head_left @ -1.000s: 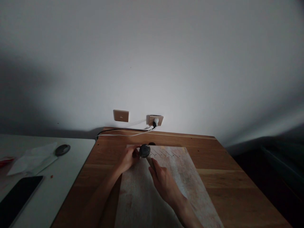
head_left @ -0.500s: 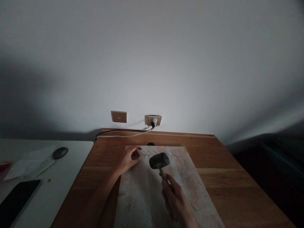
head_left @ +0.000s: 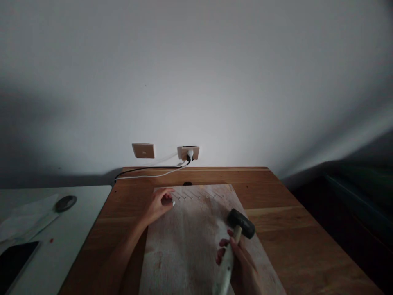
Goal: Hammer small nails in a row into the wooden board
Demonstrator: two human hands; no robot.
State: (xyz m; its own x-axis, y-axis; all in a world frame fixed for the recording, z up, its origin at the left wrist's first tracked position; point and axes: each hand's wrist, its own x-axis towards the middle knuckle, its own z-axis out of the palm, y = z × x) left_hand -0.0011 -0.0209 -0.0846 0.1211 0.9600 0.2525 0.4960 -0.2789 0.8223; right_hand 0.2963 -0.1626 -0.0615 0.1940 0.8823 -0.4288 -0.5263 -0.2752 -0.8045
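My right hand (head_left: 242, 262) is wrapped around the pale handle of a rubber mallet (head_left: 241, 223), its black head raised over the right side of a whitish wooden board (head_left: 172, 250). Several nails (head_left: 192, 198) stand in a row along the board's far edge, casting thin slanted shadows. At the row's left end, my left hand (head_left: 159, 205) rests on the board's far left corner, thumb and fingers pinched around what looks like another nail, mostly hidden by the fingertips.
The board lies on a brown wooden table (head_left: 285, 237) against a grey wall. Cables (head_left: 156, 175) run along the back edge to a wall socket (head_left: 184, 153). On the left, a white table (head_left: 70, 229) holds a phone (head_left: 18, 260), a dark mouse (head_left: 66, 203) and papers.
The mallet has swung right and back toward me, away from the nails. My left hand keeps its pinch at the row's left end. The view has shifted slightly right.
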